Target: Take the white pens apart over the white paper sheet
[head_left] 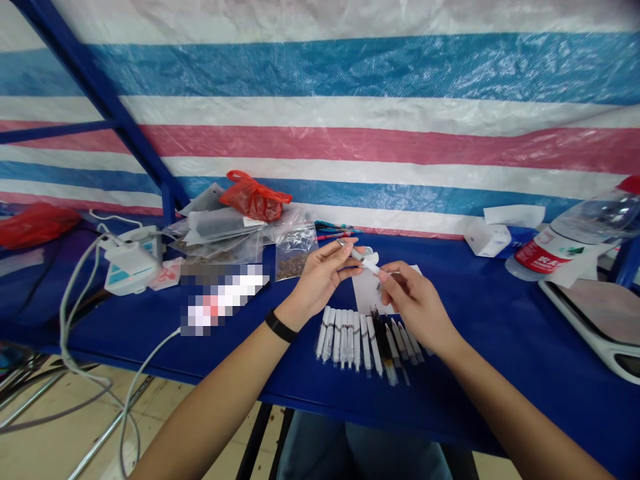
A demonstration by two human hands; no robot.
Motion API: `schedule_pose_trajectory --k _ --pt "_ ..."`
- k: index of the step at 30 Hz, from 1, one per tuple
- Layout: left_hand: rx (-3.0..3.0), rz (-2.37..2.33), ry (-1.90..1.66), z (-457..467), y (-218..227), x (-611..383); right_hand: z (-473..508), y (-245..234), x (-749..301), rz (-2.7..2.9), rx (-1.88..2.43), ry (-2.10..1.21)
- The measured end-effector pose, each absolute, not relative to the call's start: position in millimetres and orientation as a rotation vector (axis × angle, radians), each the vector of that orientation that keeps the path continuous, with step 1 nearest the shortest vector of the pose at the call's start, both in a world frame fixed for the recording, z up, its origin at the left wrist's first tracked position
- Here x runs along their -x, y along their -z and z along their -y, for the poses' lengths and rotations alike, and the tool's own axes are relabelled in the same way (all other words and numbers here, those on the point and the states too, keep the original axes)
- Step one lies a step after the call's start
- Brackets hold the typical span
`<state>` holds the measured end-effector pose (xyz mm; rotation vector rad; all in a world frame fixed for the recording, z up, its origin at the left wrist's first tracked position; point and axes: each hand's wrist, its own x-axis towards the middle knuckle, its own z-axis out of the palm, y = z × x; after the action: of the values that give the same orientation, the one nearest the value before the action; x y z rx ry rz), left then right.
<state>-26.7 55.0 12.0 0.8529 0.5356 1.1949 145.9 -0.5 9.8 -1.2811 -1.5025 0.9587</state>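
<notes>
Behind everything we see a striped tarp [350,100] hung as a wall. Below it is the blue worktop [500,320], which carries all the rest. At the far right a water bottle [575,243] lies on its side near a tissue pack [487,240]. At the far left there is a red bag [253,197] above some clear bags [295,250], and a white plug block [131,267] with its cable running off the edge.

Near the front edge a row of tubes [350,337] lies side by side, white ones to the left and darker ones to the right. It sits just under our hands and partly on a paper sheet [367,290].

Our left hand [320,277] and right hand [415,303] meet above that row. Between them we hold one small white tube [364,261], lifted off the worktop and tilted down to the right. The left grip is closed on its upper end, where a metal tip shows. The right grip pinches its lower end between thumb and fingertips.

We judge the step in hand to be fine two-handed work on this one piece, at or near its tip. Such handling calls for a steady pinch at both ends and small finger movements, held clear of the row below.
</notes>
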Motion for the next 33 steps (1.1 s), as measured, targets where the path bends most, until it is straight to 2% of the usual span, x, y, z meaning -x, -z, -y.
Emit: schedule_pose_trajectory --k 3,7,9,14,19,25,30,33 --pt "-0.864 -0.522 -1.187 -54.3 -13.0 26.6 0.1 -10.3 -147.3 1.540 1.301 -1.078" --pt "-0.856 -0.549 -1.198 -54.4 -14.1 26.8 2.9 -11.6 -146.3 1.648 1.340 -0.797" --pt "-0.845 -0.557 -1.203 -54.9 -14.0 27.2 3.7 -12.0 -145.1 1.644 1.331 -0.769" --pt "-0.857 -0.535 -1.188 -55.7 -12.5 27.9 2.2 -11.6 -145.4 1.522 1.297 -1.098" --pt "-0.831 -0.548 -1.206 -55.5 -13.0 27.2 5.1 -12.9 -145.8 1.631 1.318 -0.795" --pt "-0.836 -0.525 -1.175 -54.3 -13.2 26.4 4.1 -13.3 -145.7 1.531 1.291 -1.096" --pt "-0.815 -0.546 -1.188 -55.3 -13.5 26.5 6.3 -13.8 -144.5 1.676 1.374 -0.595" --pt "-0.825 -0.529 -1.174 -54.7 -14.0 26.5 6.0 -14.1 -143.7 1.675 1.351 -0.690"
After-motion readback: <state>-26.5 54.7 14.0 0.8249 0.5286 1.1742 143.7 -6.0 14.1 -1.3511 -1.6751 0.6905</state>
